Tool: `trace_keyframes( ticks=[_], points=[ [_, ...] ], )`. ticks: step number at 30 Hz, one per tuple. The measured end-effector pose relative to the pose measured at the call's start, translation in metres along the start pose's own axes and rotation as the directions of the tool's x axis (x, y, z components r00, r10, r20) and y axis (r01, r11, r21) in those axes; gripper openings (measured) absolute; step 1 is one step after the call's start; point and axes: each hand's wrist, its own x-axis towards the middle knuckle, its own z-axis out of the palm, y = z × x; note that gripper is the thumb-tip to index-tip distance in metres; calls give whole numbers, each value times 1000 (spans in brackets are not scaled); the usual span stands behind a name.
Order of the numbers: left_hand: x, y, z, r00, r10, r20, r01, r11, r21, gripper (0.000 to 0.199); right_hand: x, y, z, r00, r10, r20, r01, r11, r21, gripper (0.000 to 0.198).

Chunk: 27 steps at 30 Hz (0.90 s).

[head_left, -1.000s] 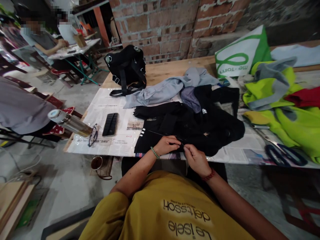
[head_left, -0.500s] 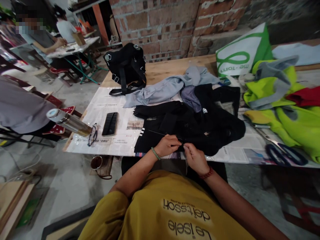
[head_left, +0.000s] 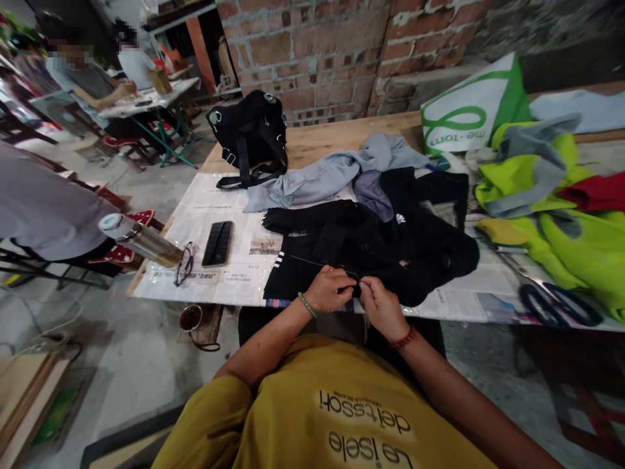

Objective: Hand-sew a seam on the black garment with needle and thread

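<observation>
My left hand (head_left: pixel 331 288), with a green bead bracelet, is closed in a pinch at the table's front edge. Right beside it my right hand (head_left: pixel 382 305), with a red bracelet, pinches too, fingertips almost touching the left ones. A thin pale thread (head_left: pixel 305 260) runs across the black garment (head_left: pixel 317 244) to the fingertips of both hands. Whether a needle is between them is too small to see. The garment lies spread under and beyond the hands, with white stripes at its left edge and a small white logo on its right part.
Left on the newspaper-covered table (head_left: pixel 195 189) are a phone (head_left: pixel 217 243), glasses (head_left: pixel 184 264) and a flask (head_left: pixel 141 241). A black bag (head_left: pixel 249 137) and grey cloth (head_left: pixel 312 179) lie behind. Scissors (head_left: pixel 551 296) and yellow-green clothes (head_left: pixel 586 241) are right. People sit at left.
The view has shifted slightly. Both hands keep their pinch in nearly the same place, and the garment lies as before.
</observation>
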Motion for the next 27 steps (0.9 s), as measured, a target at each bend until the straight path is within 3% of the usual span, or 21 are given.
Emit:
trace_keyframes(
  ticks=[5, 12, 16, 21, 25, 27],
  points=[
    [1, -3, 1, 996, -90, -27, 88, 993, -74, 23, -1, -10, -5, 997, 76, 29, -80, 984, 159, 21],
    [2, -7, 5, 989, -127, -70, 119, 987, -112, 17, -5, -12, -6, 990, 124, 63, -132, 980, 148, 18],
    [1, -7, 4, 991, -99, -85, 90, 991, -102, 17, -3, -12, -5, 996, 77, 42, -81, 991, 104, 22],
    [0, -9, 3, 1000, 3, -19, -5, 996, -87, 17, 5, -13, -5, 998, 54, 38, -58, 990, 125, 25],
    [1, -9, 3, 999, -35, -6, 35, 998, -59, 18, 8, -15, -22, 992, 3, 123, -15, 995, 95, 27],
    [1, -8, 3, 999, -50, 3, 50, 998, -47, 18, 10, -16, -37, 997, -51, 59, 50, 998, 25, 24]
  ],
)
